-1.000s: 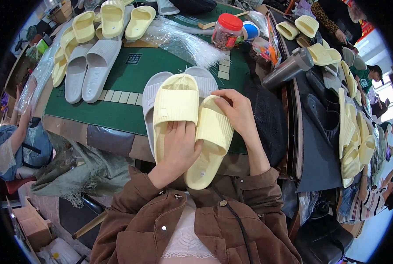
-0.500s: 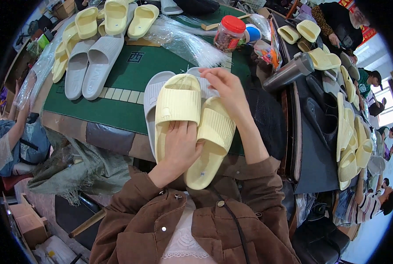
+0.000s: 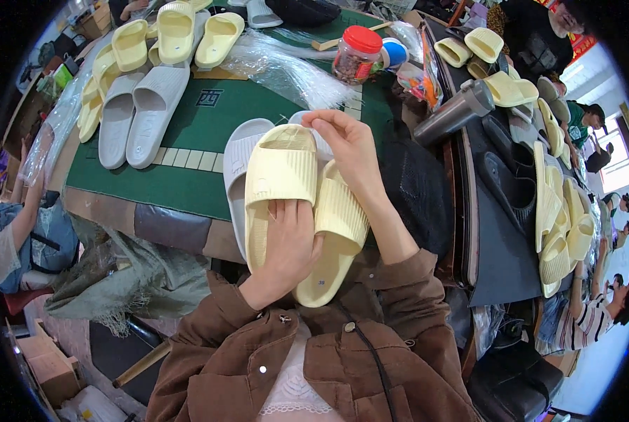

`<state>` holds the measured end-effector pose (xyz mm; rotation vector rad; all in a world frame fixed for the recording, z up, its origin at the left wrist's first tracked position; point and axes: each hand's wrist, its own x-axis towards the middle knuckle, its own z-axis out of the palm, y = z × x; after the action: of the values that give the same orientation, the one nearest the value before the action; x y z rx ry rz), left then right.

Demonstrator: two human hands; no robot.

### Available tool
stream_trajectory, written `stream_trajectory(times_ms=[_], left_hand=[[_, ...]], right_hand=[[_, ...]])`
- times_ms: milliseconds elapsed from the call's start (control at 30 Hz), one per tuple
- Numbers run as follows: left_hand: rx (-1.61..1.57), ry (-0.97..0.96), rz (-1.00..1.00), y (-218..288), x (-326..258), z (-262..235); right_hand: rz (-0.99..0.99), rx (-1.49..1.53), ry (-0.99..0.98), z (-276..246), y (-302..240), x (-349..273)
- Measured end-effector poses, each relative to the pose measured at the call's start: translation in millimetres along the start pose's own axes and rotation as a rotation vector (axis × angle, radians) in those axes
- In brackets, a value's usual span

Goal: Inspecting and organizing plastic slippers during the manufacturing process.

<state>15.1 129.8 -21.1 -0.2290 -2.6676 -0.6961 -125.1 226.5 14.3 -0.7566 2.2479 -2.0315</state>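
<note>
My left hand [image 3: 286, 246] reaches into a pale yellow slide sandal [image 3: 281, 169], its fingers under the strap, holding it up. A second yellow slide [image 3: 332, 246] hangs beside it on the right, toe up and heel toward me. Behind them a pair of grey slides [image 3: 238, 151] lies on the green mat. Above the yellow toes, my right hand [image 3: 350, 141] pinches thumb and forefinger together near a grey toe. Whatever is in that pinch is too fine to name; a thin pale strand shows just left of it.
A pile of clear plastic strands [image 3: 307, 77] lies at the far side, near a red-lidded jar [image 3: 357, 55]. More grey slides [image 3: 161, 105] and yellow slides [image 3: 219, 39] sit far left. A steel flask [image 3: 455, 112] and black slides [image 3: 508, 190] are on the right. Other people sit around.
My right hand has shifted slightly left, its fingers drawing closer together in a pinch by the toes. My left hand stays in the yellow slide. The whole view has shifted a little.
</note>
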Motion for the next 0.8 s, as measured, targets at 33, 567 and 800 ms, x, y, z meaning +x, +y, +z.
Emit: stream_trajectory(times_ms=[33, 567, 800], left_hand=[[0.005, 0.001, -0.003, 2, -1, 0], [-0.307, -0.226, 0.099, 14, 46, -81], [-0.536, -0.077, 0.091, -10, 101, -2]], right_hand=[[0.0, -0.002, 0.005, -1, -3, -6], [0.068, 0.403, 0.189, -9, 8, -47], [0.001, 0.295, 0.337, -9, 6, -53]])
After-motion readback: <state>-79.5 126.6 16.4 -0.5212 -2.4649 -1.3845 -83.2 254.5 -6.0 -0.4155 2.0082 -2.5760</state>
